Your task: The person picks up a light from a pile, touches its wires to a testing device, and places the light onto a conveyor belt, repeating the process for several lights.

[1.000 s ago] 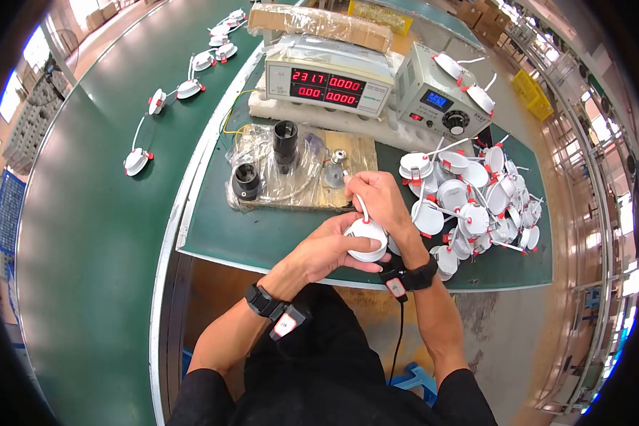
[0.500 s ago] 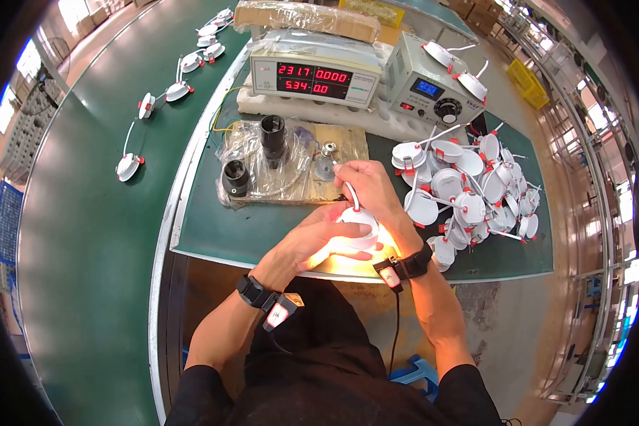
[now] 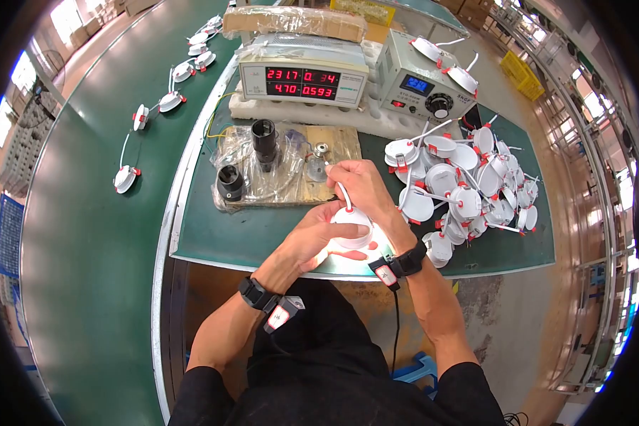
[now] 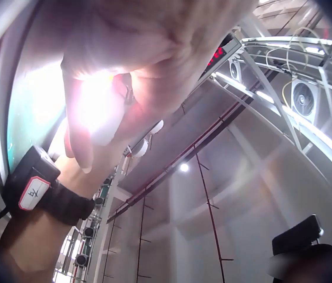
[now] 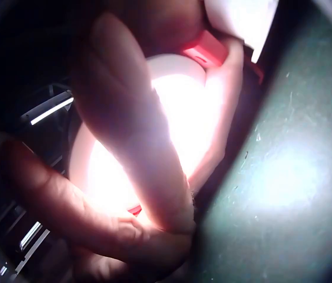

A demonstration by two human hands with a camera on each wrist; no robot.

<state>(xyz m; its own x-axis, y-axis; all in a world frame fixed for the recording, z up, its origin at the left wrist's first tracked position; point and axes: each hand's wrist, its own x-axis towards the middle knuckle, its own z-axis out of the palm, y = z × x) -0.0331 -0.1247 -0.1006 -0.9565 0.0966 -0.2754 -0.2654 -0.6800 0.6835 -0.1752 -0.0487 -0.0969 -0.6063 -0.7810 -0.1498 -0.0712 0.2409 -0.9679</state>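
A round white downlight (image 3: 349, 219) with red clips is held in my left hand (image 3: 307, 240), thumb across its back and fingers beneath. Its lit face points downward, glaring between the fingers in the right wrist view (image 5: 183, 112). My right hand (image 3: 364, 190) pinches the end of the downlight's white cable (image 3: 344, 196), close beside a metal contact post (image 3: 321, 150). That post stands on a wooden board (image 3: 346, 144) partly wrapped in clear plastic, along with a tall black socket (image 3: 264, 142) and a shorter black socket (image 3: 230, 183).
Many white downlights (image 3: 444, 181) lie heaped right of my hands. Behind the board stand a meter (image 3: 302, 78) with red digits and a grey dial box (image 3: 422, 82) with two downlights on top. More downlights (image 3: 125, 179) lie along the green surface (image 3: 92, 284) at left.
The downlight was dark a second ago, then glowed warm yellow, and now shines whiter. The meter's lower digits have changed. Both hands keep their grip while the head view shifts slightly.
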